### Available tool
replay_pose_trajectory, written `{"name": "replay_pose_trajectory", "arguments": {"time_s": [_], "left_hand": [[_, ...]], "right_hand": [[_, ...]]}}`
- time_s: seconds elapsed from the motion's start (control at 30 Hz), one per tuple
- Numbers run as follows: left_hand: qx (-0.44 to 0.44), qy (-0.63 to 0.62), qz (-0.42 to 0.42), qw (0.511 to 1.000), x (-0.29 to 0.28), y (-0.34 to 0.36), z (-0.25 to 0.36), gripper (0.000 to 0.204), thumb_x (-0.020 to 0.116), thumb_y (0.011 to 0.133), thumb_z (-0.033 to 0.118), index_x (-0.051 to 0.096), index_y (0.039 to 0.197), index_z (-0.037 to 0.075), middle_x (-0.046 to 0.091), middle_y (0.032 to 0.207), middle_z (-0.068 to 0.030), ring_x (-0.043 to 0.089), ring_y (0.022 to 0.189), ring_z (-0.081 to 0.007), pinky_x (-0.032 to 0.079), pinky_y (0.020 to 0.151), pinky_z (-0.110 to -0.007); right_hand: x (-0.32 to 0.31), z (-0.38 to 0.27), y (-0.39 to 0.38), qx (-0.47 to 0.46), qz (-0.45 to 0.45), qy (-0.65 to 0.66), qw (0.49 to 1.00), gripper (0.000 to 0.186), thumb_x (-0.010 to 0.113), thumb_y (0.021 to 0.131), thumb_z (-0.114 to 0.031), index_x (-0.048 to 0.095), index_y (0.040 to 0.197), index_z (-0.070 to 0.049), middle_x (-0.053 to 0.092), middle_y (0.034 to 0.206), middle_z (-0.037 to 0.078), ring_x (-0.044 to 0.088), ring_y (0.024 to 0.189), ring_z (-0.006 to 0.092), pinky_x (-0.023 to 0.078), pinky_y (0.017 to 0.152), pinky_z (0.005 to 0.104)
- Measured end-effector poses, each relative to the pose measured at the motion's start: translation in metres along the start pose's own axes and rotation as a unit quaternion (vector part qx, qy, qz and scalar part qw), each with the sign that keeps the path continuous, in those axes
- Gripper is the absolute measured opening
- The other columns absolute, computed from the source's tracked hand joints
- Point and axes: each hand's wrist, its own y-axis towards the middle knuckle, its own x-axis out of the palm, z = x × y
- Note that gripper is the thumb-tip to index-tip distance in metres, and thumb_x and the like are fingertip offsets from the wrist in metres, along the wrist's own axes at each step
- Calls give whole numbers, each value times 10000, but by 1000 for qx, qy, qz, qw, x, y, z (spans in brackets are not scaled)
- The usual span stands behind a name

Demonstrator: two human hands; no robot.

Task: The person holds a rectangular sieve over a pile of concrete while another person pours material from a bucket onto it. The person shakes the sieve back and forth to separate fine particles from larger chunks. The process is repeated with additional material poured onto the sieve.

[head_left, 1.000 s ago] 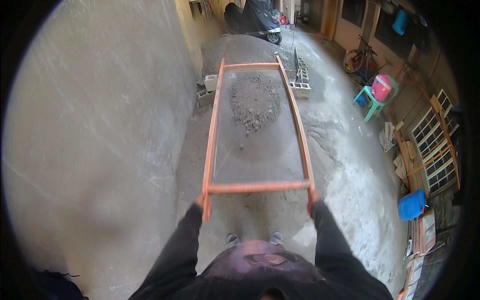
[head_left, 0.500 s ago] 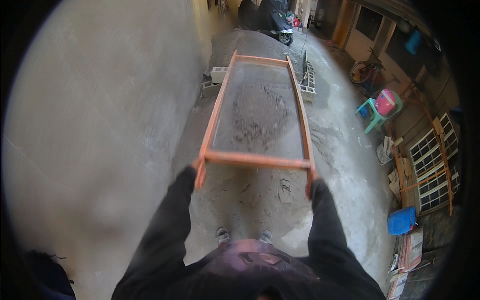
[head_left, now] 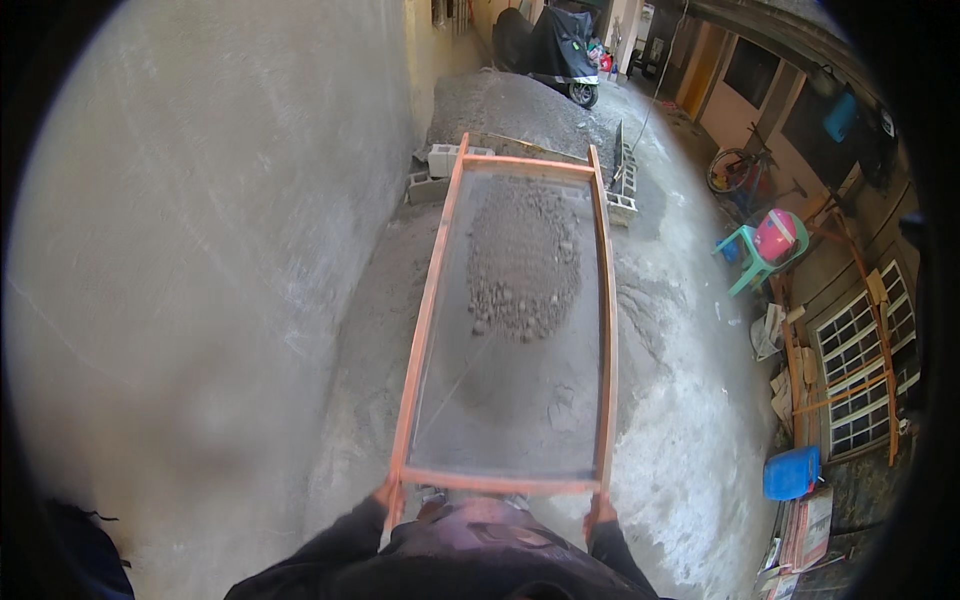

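A long sieve with an orange wooden frame and fine mesh stretches out in front of me. On its mesh lies a patch of grey gravel and coarse sand, lumpier at the near end. My left hand is closed round the near left handle of the frame. Round the near right handle, my right hand is closed as well. The frame's near crossbar is close to my body, and its far end lies by concrete blocks.
A grey sand heap rises beyond the sieve, edged by hollow concrete blocks. A plastered wall runs along the left. To the right are a green chair holding a pink container, and a blue jerrycan. A covered motorcycle stands far back.
Both hands have drawn the sieve toward my body, bringing its near crossbar much closer. The gravel patch has come nearer with it, and my arms have bent.
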Motion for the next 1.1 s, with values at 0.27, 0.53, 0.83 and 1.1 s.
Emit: {"name": "replay_pose_trajectory", "arguments": {"time_s": [0.27, 0.53, 0.83, 1.1], "left_hand": [[97, 119, 80, 985, 64, 50, 205, 655, 426, 724, 689, 500, 669, 40, 444, 461, -91, 441, 339, -253, 407, 347, -370], [6, 103, 80, 991, 119, 9, 329, 640, 459, 680, 714, 442, 650, 75, 399, 470, -41, 411, 367, -184, 355, 337, -318], [33, -1, 15, 999, 14, -22, -3, 585, 386, 735, 698, 501, 792, 127, 483, 515, -79, 495, 422, -237, 429, 401, -375], [22, 139, 66, 988, 78, 28, 231, 748, 364, 671, 771, 494, 614, 37, 438, 449, -115, 424, 351, -284, 376, 340, -413]], "right_hand": [[62, -170, 48, 8, -15, -90, 996, 745, 394, 613, -805, 500, 728, -76, 435, 517, 61, 430, 410, 211, 357, 374, 369], [75, -269, 55, 54, -65, -15, 996, 700, 503, 579, -778, 462, 768, -105, 437, 568, 57, 418, 451, 184, 370, 429, 360], [-3, -25, -31, 45, 14, -2, 999, 594, 417, 750, -670, 574, 903, -117, 395, 448, 48, 403, 330, 176, 310, 274, 306], [52, -189, 29, 41, -23, -46, 998, 724, 413, 551, -845, 438, 642, -127, 368, 455, 30, 370, 357, 188, 305, 329, 328]]}}
